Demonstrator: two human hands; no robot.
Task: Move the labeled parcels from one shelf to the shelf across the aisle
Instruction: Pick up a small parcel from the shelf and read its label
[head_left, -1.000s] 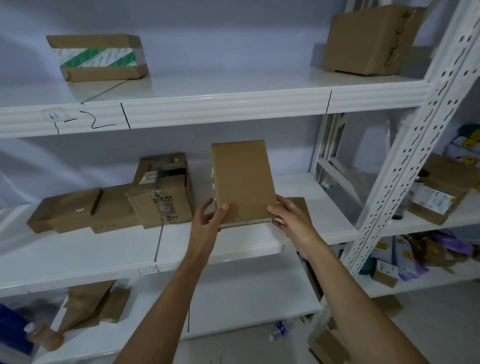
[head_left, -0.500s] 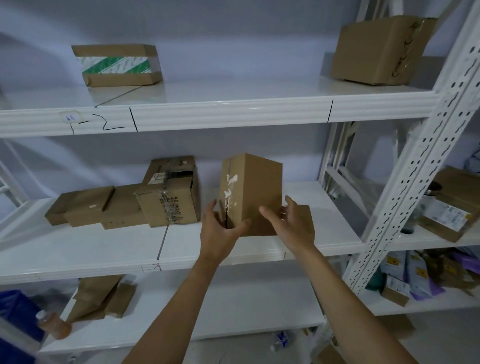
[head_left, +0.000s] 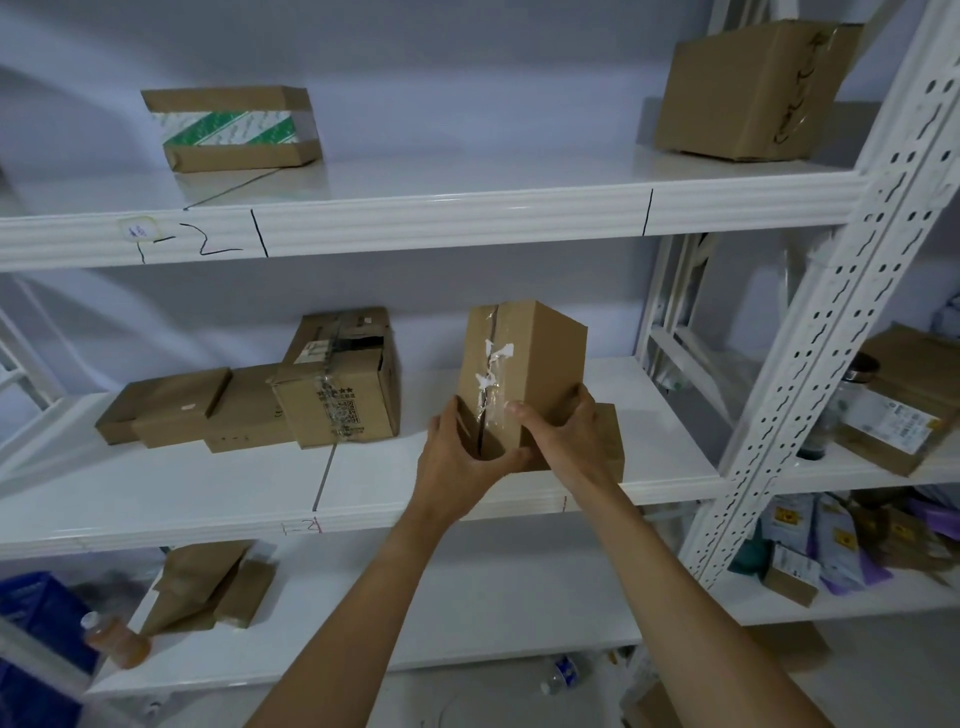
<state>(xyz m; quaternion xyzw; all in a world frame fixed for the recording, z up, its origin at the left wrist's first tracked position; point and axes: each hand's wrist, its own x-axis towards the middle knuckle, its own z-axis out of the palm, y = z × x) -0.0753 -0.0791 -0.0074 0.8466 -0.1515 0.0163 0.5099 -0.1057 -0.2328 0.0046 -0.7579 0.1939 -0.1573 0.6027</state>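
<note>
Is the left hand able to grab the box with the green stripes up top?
Probably not right now. The left hand is busy holding the tall box together with the right hand, and the green-striped box sits far back on the higher shelf.

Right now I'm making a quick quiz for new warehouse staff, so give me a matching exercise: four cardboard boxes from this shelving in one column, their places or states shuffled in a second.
Things:
1. green-striped box
2. box with black scribble
3. box with torn tape
4. printed box

Places or states:
A. middle shelf, left of the held box
B. top shelf, right end
C. upright, gripped by the left hand and right hand
D. top shelf, left side

Pairs: 1-D, 2-B, 3-C, 4-A
</note>
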